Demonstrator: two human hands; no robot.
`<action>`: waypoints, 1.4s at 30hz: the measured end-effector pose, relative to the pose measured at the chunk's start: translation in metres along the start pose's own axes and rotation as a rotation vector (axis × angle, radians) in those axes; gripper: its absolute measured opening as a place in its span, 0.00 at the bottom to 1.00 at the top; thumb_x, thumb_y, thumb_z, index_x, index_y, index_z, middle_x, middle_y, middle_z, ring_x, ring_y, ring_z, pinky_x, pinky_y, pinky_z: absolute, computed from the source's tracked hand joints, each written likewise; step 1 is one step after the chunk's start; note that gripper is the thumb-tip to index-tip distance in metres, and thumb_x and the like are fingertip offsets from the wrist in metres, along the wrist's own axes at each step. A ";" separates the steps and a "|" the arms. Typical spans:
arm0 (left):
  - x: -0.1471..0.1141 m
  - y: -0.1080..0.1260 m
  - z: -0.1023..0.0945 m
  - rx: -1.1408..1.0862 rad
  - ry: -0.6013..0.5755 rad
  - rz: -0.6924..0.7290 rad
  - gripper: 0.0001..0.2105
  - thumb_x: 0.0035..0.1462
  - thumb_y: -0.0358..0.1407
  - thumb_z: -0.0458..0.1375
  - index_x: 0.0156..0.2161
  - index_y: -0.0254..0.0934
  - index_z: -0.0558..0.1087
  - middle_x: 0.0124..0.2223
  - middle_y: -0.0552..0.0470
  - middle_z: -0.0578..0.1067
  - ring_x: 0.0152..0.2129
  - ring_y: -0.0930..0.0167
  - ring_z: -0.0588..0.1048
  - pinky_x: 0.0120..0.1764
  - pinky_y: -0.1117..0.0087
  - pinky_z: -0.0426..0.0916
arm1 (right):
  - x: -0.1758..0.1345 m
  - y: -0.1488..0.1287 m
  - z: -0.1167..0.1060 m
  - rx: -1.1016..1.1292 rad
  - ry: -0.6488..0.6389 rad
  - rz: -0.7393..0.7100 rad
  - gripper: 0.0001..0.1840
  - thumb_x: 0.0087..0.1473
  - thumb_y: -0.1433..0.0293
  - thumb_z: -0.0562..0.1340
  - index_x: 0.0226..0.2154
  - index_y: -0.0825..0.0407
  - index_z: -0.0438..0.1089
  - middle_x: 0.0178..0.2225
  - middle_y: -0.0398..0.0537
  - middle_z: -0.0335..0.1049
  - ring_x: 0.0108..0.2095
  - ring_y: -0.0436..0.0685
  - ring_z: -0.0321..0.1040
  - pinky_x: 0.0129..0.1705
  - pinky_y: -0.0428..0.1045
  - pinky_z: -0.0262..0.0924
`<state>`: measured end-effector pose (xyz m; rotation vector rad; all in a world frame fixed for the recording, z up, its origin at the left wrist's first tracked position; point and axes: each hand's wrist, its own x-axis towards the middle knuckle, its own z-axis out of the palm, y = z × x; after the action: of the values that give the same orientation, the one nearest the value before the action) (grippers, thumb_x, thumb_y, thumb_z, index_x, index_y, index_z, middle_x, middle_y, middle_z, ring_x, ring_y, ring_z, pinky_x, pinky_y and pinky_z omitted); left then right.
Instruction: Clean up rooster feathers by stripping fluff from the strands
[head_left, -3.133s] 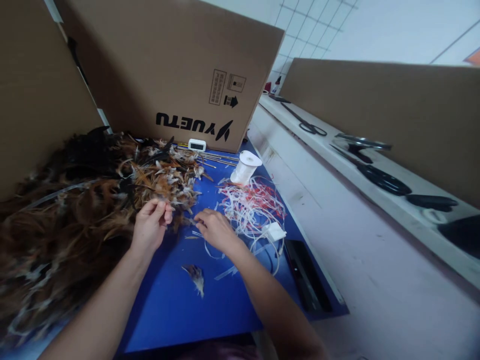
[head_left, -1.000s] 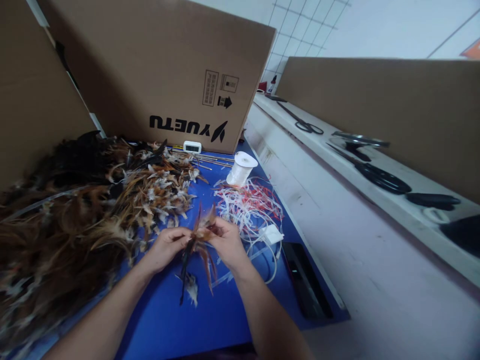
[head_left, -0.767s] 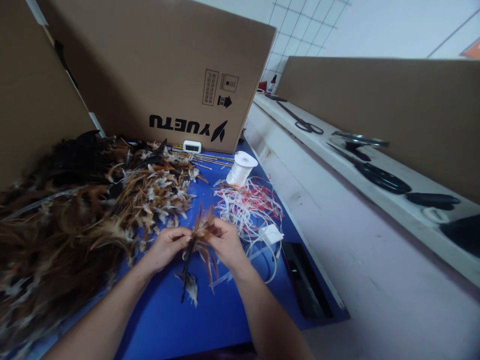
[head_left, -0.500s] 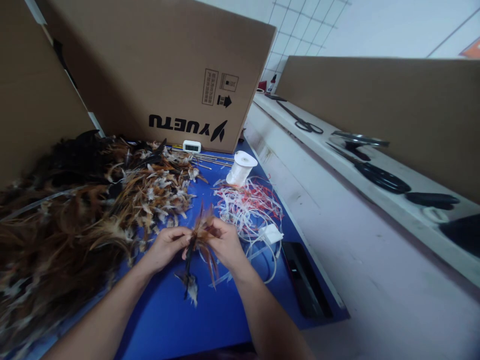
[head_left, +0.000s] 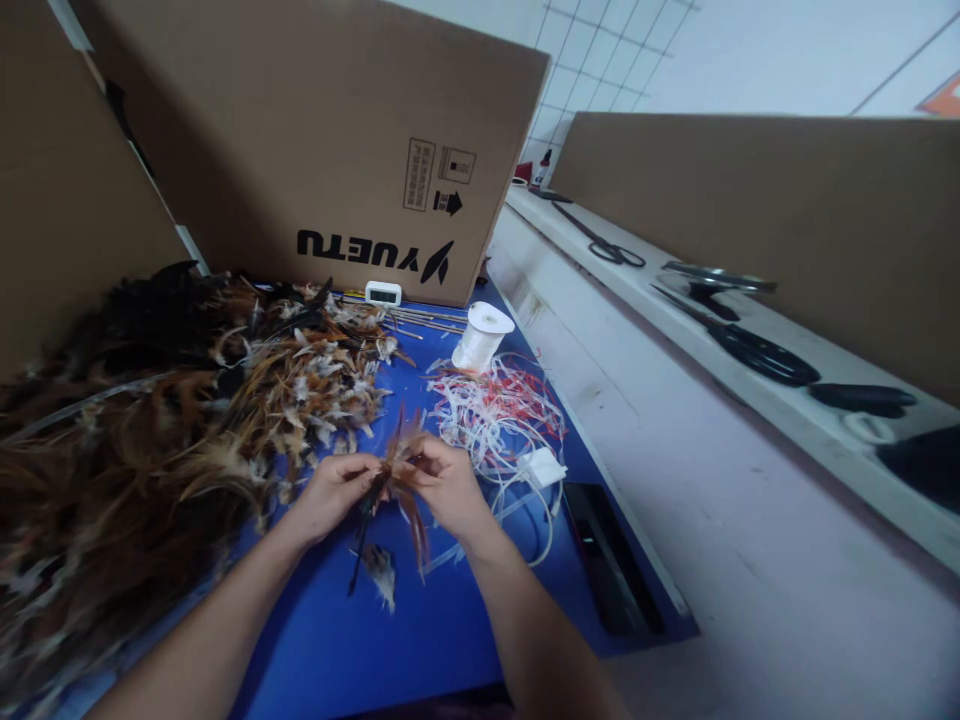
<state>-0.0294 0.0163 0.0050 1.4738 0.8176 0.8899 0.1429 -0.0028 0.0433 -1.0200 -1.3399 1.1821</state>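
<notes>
Between my two hands is a small bunch of brown feathers with a dark stem pointing down toward me. My left hand pinches it at the dark base. From the other side, the fingers of my right hand are closed on the brown feathers; their tips are partly hidden by the plumes. A loose grey and white feather lies on the blue tabletop just below. To the left spreads a large heap of brown, black and white feathers.
A white spool stands behind a tangle of red and white strands. A white charger with cable and a black phone lie right. Cardboard walls the back. Scissors rest on the right ledge.
The dark stem's lower end has swung left, away from the loose grey and white feather. Both hands stay in nearly the same place with their grip kept.
</notes>
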 end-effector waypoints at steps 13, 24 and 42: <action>-0.001 0.009 0.002 0.026 0.000 -0.028 0.16 0.53 0.46 0.59 0.27 0.32 0.73 0.16 0.55 0.68 0.15 0.75 0.65 0.25 0.73 0.59 | -0.002 -0.006 -0.004 -0.163 -0.019 -0.047 0.08 0.47 0.65 0.65 0.23 0.51 0.69 0.26 0.43 0.67 0.27 0.51 0.63 0.28 0.46 0.59; -0.001 -0.003 -0.001 -0.001 -0.051 -0.054 0.15 0.54 0.44 0.59 0.27 0.32 0.72 0.20 0.54 0.70 0.16 0.75 0.66 0.24 0.73 0.61 | -0.002 -0.010 -0.007 -0.291 -0.050 -0.105 0.05 0.50 0.71 0.63 0.23 0.51 0.69 0.26 0.43 0.68 0.28 0.51 0.63 0.30 0.46 0.57; 0.001 -0.010 -0.003 -0.075 -0.056 -0.063 0.13 0.52 0.42 0.61 0.27 0.31 0.73 0.22 0.51 0.73 0.14 0.75 0.68 0.21 0.73 0.62 | 0.000 -0.004 -0.011 -0.219 -0.073 -0.119 0.07 0.48 0.71 0.63 0.21 0.51 0.69 0.25 0.43 0.69 0.28 0.52 0.63 0.33 0.48 0.57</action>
<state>-0.0311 0.0192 -0.0050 1.3940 0.7776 0.8201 0.1538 -0.0024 0.0473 -1.0433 -1.5920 1.0079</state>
